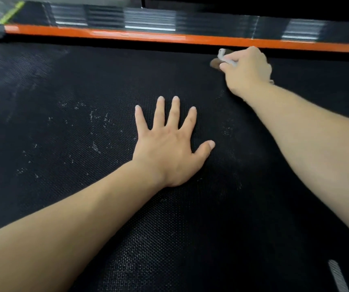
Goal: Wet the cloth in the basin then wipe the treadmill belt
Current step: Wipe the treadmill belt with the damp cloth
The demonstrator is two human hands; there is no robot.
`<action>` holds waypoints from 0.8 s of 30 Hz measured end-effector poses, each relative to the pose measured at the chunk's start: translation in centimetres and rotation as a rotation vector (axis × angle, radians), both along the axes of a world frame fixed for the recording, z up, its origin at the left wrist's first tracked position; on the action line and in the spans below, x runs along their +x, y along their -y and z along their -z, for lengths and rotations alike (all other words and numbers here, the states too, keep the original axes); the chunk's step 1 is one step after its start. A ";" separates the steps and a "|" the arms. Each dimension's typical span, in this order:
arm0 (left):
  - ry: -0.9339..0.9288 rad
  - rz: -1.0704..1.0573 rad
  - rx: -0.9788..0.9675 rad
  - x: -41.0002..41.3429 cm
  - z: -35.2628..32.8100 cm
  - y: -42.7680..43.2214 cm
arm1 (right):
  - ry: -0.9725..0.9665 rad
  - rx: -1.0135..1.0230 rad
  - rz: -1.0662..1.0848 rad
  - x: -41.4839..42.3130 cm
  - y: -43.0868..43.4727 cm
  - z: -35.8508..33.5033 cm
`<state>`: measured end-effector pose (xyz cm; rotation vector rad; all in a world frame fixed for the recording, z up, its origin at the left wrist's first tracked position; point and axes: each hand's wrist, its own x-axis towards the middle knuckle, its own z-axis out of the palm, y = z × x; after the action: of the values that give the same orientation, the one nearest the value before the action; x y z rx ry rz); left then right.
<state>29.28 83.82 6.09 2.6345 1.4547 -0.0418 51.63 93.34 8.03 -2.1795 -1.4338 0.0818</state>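
left hand [169,148]: fingers [174,110] straight and fully spread, thumb out to the right. palm lies flat on the treadmill belt [74,197], near the middle of the view. it holds nothing and only presses on the surface. the left forearm comes in from the lower left, low over the belt.

right hand [246,68]: fingers [241,60] curled tight, gripping a small bunched cloth [224,56]. the cloth is pale; a loop of it sticks out above the thumb and a bit shows under the heel of the hand. a brownish patch sits at its lower left, too blurred to tell whether it is cloth. the knuckles point toward the far edge, with the wrist bent a little. the right arm is stretched well forward from the right side, and the hand is well apart from the left one.

the cloth is down at the belt's far edge, just beside the orange strip [127,35] along the side. contact with the belt looks likely, but motion blur hides it.

the belt is black with a fine dotted texture. white specks [93,123] are scattered left of the left hand, with a few fainter ones between the two arms.

beyond the orange strip lies a black ribbed side rail [148,17], streaked with glare and blurred. a yellow-green mark [11,12] sits at its far left end. white striped marks [338,277] show at the lower right corner.
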 end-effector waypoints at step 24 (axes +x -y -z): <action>0.032 0.006 0.048 -0.1 0.2 0.2 | 0.148 0.012 -0.188 1.0 -2.1 0.4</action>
<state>29.20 83.62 5.85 2.6647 1.4557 0.0347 52.59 95.39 7.60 -2.0731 -1.7146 -0.0220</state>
